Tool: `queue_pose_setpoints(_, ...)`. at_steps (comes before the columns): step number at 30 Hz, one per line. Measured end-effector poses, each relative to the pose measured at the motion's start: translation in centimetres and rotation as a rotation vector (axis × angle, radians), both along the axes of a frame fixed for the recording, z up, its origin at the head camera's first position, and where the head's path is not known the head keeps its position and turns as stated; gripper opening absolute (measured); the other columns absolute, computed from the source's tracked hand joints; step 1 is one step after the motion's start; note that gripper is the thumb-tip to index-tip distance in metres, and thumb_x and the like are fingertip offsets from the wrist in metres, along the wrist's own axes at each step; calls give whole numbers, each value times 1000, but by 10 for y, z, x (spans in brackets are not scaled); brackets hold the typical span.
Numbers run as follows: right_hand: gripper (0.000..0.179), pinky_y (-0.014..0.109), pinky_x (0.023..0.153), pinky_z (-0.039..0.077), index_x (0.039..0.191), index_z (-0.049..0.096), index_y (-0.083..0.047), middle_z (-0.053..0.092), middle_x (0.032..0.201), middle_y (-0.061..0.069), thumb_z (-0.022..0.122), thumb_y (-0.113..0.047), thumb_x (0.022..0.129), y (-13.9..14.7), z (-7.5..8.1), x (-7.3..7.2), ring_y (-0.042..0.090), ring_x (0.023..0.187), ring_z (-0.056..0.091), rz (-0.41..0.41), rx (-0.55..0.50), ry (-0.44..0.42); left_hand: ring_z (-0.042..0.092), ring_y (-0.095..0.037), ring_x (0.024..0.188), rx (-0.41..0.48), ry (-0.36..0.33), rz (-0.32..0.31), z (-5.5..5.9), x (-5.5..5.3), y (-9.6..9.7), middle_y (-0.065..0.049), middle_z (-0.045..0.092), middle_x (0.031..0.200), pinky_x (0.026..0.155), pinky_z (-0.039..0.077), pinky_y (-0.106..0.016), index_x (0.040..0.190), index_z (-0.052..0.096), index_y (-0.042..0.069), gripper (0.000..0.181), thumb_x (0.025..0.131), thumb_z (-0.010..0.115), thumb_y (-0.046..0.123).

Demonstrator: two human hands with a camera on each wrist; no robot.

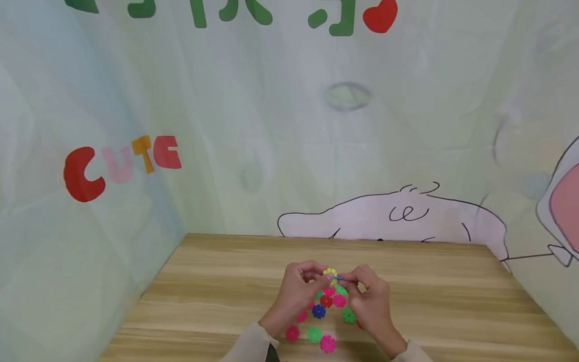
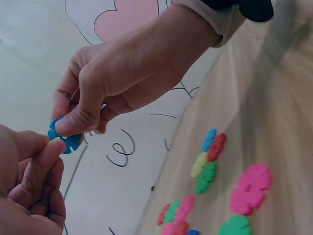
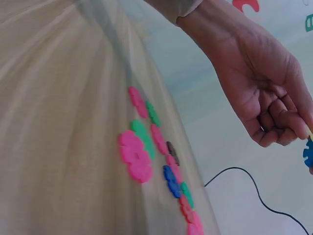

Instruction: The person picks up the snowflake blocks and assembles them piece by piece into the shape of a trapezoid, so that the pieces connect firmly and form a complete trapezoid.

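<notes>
My left hand point(image 1: 299, 287) pinches a yellow notched plastic disc point(image 1: 330, 271) between thumb and fingers. Facing it, my right hand point(image 1: 372, 299) pinches a blue notched disc point(image 2: 73, 142), turned edge-on to the head camera. The two discs meet at the fingertips, held above the table; how far their notches interlock cannot be seen. In the right wrist view the left hand's other fingers curl toward the palm, and only part of the blue disc shows at the frame's edge.
Loose discs lie on the wood-grain table point(image 1: 203, 281) below the hands, among them a pink disc point(image 1: 327, 344), a green disc point(image 1: 314, 334), a dark blue disc point(image 1: 318, 311) and a red disc point(image 1: 326, 301). A printed cloth backdrop point(image 1: 271, 125) stands behind the table.
</notes>
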State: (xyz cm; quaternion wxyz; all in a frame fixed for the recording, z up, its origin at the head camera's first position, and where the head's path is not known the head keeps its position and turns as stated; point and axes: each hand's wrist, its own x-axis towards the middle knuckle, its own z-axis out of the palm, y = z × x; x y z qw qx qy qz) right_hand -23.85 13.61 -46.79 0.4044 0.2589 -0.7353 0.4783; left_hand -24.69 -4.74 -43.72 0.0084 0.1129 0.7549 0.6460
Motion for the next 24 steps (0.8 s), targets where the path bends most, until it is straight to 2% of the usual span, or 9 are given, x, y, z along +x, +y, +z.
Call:
queue_pose_setpoints(3, 29, 16, 74, 52, 98, 80, -13, 76, 85, 0, 86, 10, 82, 3, 7, -7, 8, 77, 63, 37, 59, -67, 72, -14, 82, -5, 39, 9, 9, -3, -7, -10, 80, 83, 71, 42, -24, 103, 80, 10, 17, 96, 83, 24)
queue_pose_setpoints(5, 26, 21, 78, 53, 106, 79, -14, 80, 94, 1, 85, 3, 87, 7, 12, -15, 9, 83, 64, 42, 99, -121, 76, -18, 82, 9, 66, 28, 15, -5, -11, -13, 81, 85, 65, 43, -22, 105, 79, 8, 17, 96, 83, 22)
queue_pose_setpoints(7, 23, 25, 79, 52, 110, 79, -14, 81, 102, 2, 83, -2, 91, 12, 13, -25, 10, 86, 64, 21, 120, -206, 78, -19, 84, 34, 51, 60, 19, -6, -13, -11, 81, 86, 60, 41, -20, 108, 79, 9, 19, 96, 83, 24)
queue_pose_setpoints(10, 16, 25, 78, 51, 111, 80, -12, 81, 105, 3, 79, -6, 97, 23, 9, -42, 12, 87, 63, -25, 127, -411, 78, -17, 85, 71, 30, 95, 24, -8, -14, -8, 81, 86, 57, 38, -19, 113, 79, 10, 23, 97, 83, 26)
queue_pose_setpoints(13, 17, 23, 79, 50, 117, 80, -10, 80, 108, 5, 75, -8, 100, 35, -3, -56, 14, 91, 63, -50, 129, -673, 77, -15, 85, 94, 14, 107, 22, -8, -13, -7, 81, 86, 58, 37, -19, 116, 78, 10, 24, 98, 82, 25)
queue_pose_setpoints(16, 22, 24, 79, 51, 122, 79, -6, 78, 111, 10, 73, -8, 101, 43, -16, -63, 18, 94, 63, -37, 136, -845, 76, -13, 84, 95, 7, 109, 19, -9, -13, -7, 80, 87, 61, 41, -18, 117, 77, 11, 23, 98, 81, 24)
queue_pose_setpoints(18, 24, 26, 78, 52, 123, 78, -4, 77, 112, 12, 73, -6, 100, 46, -24, -65, 20, 94, 63, -19, 152, -885, 75, -13, 84, 93, 11, 107, 16, -8, -13, -8, 81, 88, 64, 44, -18, 117, 77, 11, 23, 98, 81, 23)
queue_pose_setpoints(20, 23, 28, 80, 51, 122, 78, -4, 75, 113, 12, 74, -6, 99, 46, -30, -65, 21, 95, 63, -18, 203, -885, 74, -14, 84, 84, 16, 105, 14, -7, -13, -9, 81, 88, 68, 47, -19, 117, 77, 11, 23, 98, 80, 23)
queue_pose_setpoints(24, 19, 35, 86, 52, 115, 80, -7, 71, 116, 12, 77, -6, 97, 39, -36, -65, 22, 101, 60, -49, 345, -804, 71, -16, 85, 58, 23, 86, 13, -7, -12, -11, 81, 89, 71, 48, -21, 115, 77, 12, 20, 99, 80, 23)
